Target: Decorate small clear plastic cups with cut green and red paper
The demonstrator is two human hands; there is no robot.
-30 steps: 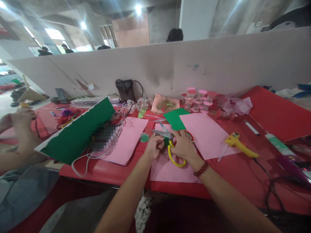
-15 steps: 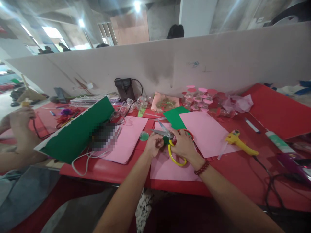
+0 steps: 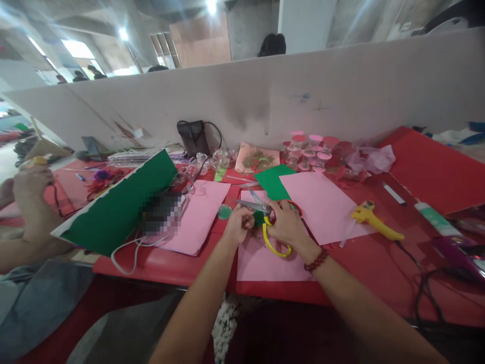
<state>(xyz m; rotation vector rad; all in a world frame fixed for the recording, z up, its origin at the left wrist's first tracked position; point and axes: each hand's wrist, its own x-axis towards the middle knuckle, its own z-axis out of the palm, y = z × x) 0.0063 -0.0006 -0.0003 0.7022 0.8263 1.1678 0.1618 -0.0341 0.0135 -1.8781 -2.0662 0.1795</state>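
My right hand (image 3: 286, 221) is wrapped round the yellow-handled scissors (image 3: 278, 247), whose blades are parted and point left, over my left fingers. Closed in a pinch, my left hand (image 3: 239, 225) holds a small green piece of paper (image 3: 259, 218) by its edge, just under the scissors. Both hands are above a pink sheet (image 3: 273, 265) at the table's front edge. A round green disc (image 3: 224, 212) lies to the left of my left hand. Beyond the hands, a green sheet (image 3: 275, 182) lies partly under another pink sheet (image 3: 320, 207).
A yellow glue gun (image 3: 375, 220) with a black cord lies at right, near a white-and-green tube (image 3: 435, 218). Pink-topped clear cups (image 3: 310, 151) are stacked at the back. A green board (image 3: 125, 202) leans at left. A co-worker's hand (image 3: 34, 182) is at the far left.
The scissor blades have closed slightly towards each other. My hands keep nearly the same place, and the view has shifted a little.
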